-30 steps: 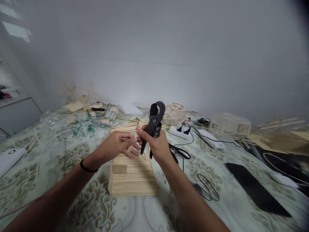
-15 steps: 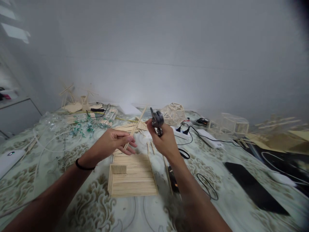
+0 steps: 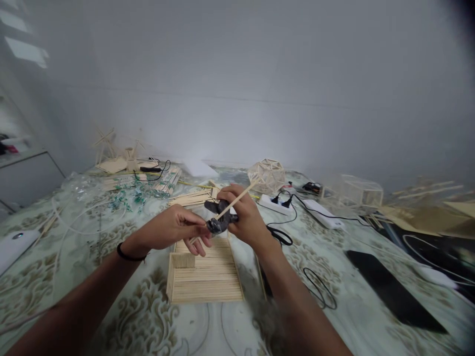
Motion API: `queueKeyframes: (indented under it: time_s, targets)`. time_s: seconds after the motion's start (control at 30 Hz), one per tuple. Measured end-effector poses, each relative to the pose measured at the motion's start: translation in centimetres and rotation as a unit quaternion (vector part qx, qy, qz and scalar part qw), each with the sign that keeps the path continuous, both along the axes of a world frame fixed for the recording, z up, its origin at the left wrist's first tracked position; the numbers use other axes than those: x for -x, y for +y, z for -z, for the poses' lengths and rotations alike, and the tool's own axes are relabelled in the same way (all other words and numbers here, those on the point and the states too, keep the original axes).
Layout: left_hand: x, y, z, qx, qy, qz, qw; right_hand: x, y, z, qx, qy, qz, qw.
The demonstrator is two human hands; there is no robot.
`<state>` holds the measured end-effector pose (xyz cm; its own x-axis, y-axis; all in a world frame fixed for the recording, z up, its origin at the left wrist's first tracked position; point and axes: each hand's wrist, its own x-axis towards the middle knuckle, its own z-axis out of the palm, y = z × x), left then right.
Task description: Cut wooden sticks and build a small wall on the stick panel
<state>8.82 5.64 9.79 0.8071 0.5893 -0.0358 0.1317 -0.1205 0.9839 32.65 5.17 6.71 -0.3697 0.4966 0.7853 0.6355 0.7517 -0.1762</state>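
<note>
My left hand [image 3: 174,228] pinches the near end of a thin wooden stick [image 3: 237,199] that slants up to the right. My right hand [image 3: 245,217] is wrapped round a black cutter [image 3: 218,217], with its head turned toward the left hand and lying against the stick. Both hands hover just above a flat panel of glued sticks [image 3: 204,269] with a small upright wall at its left corner, lying on the patterned tablecloth [image 3: 141,316].
Loose stick bundles [image 3: 189,198] and stick models [image 3: 267,174] stand behind. A white power strip [image 3: 276,202] with black cables, scissors [image 3: 278,235], a black slab [image 3: 393,291] to the right, a white device [image 3: 15,244] to the left, a grey wall beyond.
The right hand has swung the cutter down from upright to level, bringing its head to the stick. The stick has tilted over to the right; the left hand kept its pinch.
</note>
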Motion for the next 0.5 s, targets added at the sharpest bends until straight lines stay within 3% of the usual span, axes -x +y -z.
queueKeyframes:
  time_s: [0.5]
  targets:
    - [0.22,-0.29,-0.68,0.032,0.004,0.028,0.999,0.19,-0.49,-0.1,0.01,0.007,0.003,1.0]
